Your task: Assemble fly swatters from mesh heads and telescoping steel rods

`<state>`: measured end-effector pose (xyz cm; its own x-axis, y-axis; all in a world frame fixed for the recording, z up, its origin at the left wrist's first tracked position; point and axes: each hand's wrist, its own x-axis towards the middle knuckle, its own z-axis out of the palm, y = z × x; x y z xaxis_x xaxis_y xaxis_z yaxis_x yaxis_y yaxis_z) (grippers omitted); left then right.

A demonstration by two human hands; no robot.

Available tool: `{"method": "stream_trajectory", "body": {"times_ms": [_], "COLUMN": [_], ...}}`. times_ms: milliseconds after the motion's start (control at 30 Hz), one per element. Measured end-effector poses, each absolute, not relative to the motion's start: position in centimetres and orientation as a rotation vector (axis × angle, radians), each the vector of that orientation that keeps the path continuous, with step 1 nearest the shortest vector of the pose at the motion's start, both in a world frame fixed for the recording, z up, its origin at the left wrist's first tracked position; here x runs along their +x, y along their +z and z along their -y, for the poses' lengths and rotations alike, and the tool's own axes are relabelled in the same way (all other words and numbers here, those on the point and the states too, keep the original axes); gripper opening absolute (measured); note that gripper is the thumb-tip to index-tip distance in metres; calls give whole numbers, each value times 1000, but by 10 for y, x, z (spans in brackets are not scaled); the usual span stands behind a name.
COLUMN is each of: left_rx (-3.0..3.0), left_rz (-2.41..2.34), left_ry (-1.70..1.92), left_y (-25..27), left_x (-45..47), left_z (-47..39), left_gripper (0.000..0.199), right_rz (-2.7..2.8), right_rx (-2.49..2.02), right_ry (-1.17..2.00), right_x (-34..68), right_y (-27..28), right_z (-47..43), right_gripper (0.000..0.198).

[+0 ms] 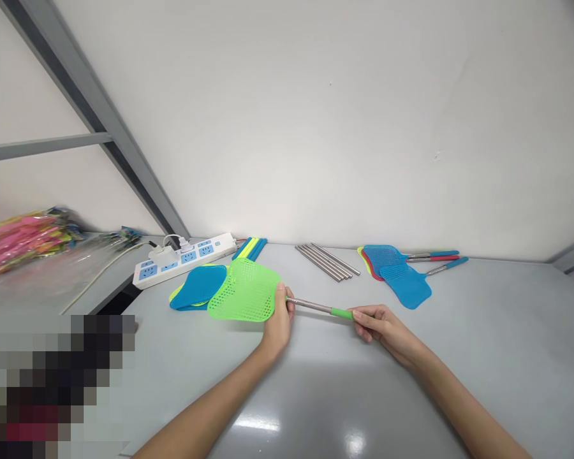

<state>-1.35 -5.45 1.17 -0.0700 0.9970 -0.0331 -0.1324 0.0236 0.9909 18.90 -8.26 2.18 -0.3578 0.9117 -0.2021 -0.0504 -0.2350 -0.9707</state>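
Note:
Above the grey table I hold a fly swatter (243,293) with a bright green perforated head, a metal rod and a green grip. My left hand (280,319) is closed where the head meets the rod. At the other end, my right hand (380,328) pinches the green grip. Left of the swatter lie loose blue and yellow-green swatter heads (198,287), partly covered by the green one. Behind it are several metal rods (328,261) in a row and blue and yellow grip sleeves (249,248).
Several swatters (395,274) in blue, red and yellow lie at the back right. A white power strip (186,258) with plugs sits at the back left. Further left are plastic-bagged colourful items (29,239) beside a grey metal frame (100,121). The lower left is pixelated.

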Motion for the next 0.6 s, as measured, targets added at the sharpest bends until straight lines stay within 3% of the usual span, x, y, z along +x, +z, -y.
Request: {"method": "stream_trajectory", "body": {"times_ms": [600], "left_rx": [1052], "left_rz": [-1065], "left_ry": [1117], "left_y": [6], "left_x": [-7], "left_z": [57], "left_gripper": [43], "right_rz": [1091], "right_rx": [-1057], "right_ry": [1796], "right_x": [207], "right_y": [10], "right_z": [74], "right_gripper": [25]}}
